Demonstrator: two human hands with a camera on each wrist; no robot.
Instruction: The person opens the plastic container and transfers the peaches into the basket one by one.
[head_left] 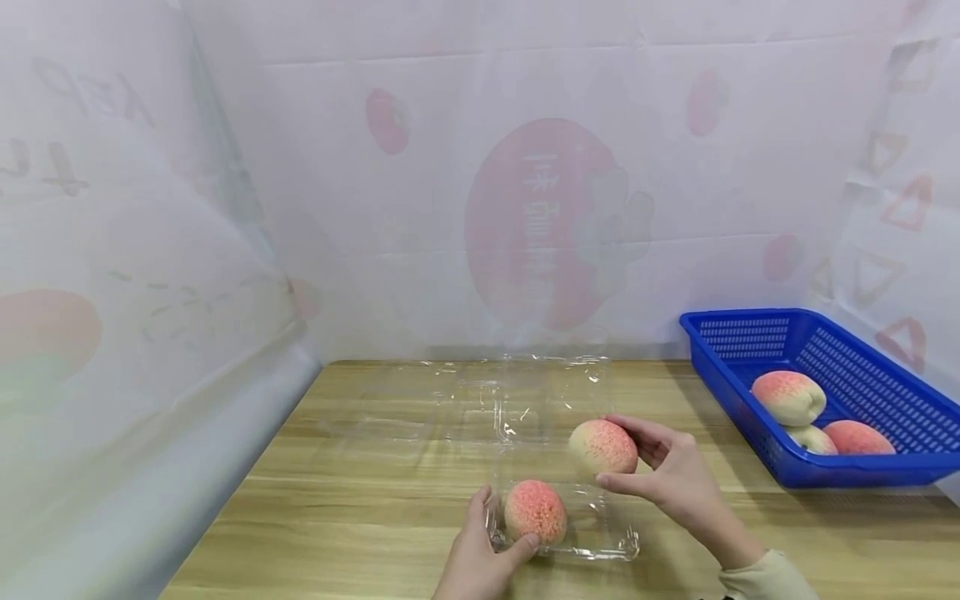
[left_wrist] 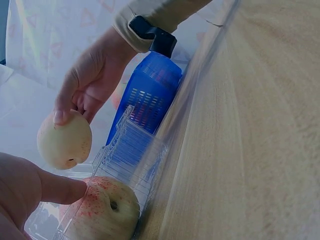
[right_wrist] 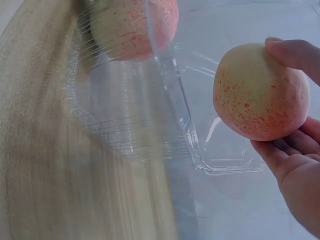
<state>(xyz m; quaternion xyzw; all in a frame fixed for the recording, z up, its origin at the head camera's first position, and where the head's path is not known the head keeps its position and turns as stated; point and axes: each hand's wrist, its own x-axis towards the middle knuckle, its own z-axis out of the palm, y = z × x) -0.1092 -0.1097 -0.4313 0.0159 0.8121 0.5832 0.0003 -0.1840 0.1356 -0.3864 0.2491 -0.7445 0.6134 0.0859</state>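
Note:
My right hand point(head_left: 678, 479) holds a peach point(head_left: 603, 447) between thumb and fingers, raised over the right part of a clear plastic clamshell box point(head_left: 596, 521). The box lies open, its see-through lid standing toward the back. A second peach point(head_left: 536, 512) sits in the left end of its tray. At that end my left hand point(head_left: 483, 550) grips the box, fingers along the left wall and thumb over the front rim at the peach. In the left wrist view the thumb point(left_wrist: 62, 188) reaches the red-speckled skin of the seated peach point(left_wrist: 107, 210).
A blue perforated basket point(head_left: 750, 433) at the right holds several peaches point(head_left: 789, 397). More clear plastic boxes point(head_left: 420, 408) stand at the back of the wooden table point(head_left: 337, 517). White printed sheets point(head_left: 420, 208) hang behind and at both sides.

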